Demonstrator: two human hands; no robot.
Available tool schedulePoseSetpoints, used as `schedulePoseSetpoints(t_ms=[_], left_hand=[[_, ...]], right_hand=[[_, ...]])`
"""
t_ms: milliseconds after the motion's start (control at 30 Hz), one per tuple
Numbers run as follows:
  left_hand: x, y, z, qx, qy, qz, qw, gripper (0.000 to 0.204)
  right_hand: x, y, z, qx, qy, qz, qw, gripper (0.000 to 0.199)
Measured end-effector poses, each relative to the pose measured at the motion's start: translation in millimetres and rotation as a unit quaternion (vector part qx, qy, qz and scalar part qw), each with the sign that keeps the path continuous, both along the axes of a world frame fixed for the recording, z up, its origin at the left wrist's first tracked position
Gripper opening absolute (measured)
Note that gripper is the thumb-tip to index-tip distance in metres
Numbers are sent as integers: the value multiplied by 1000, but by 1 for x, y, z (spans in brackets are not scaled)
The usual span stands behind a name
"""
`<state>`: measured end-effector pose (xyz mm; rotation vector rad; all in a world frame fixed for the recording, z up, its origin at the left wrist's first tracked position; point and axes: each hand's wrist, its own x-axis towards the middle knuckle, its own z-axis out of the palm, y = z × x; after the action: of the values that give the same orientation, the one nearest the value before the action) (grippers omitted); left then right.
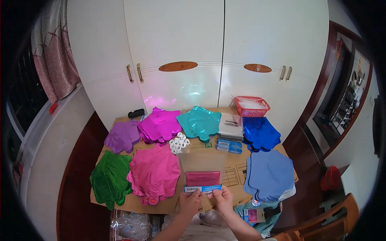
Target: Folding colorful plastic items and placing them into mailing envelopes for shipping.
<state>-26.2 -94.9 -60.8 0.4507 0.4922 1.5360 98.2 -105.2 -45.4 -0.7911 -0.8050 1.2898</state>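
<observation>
From up here I see my left hand (189,201) and right hand (222,197) side by side at the near edge of the cardboard sheet (235,173), each pinching the bottom edge of a clear plastic bag (202,170) that stands upright between them. Inside the bag, low down, sits a folded pink foil piece (202,178) above a blue strip (202,188). Left of the bag lies a pink foil balloon (155,172), with a green one (109,178) at the sheet's left edge. A pale blue stack (270,174) fills the right edge, and small white rings (179,142) cluster toward the middle.
</observation>
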Motion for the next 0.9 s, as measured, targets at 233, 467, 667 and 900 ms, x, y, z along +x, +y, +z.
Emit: schedulePoseSetpoints(t_ms=[233, 467, 667, 900], left_hand=[[3, 0, -1, -1, 23, 42, 999, 15], [-3, -3, 25, -78, 128, 55, 987, 17], [-64, -12, 44, -14, 397, -72, 915, 23], [-93, -13, 42, 9, 474, -148, 868, 26]], right_hand=[[1, 1, -11, 2, 23, 45, 999, 7], [10, -2, -21, -19, -95, 82, 992, 8], [72, 29, 55, 43, -202, 74, 976, 22], [90, 39, 87, -32, -293, 267, 917, 17]])
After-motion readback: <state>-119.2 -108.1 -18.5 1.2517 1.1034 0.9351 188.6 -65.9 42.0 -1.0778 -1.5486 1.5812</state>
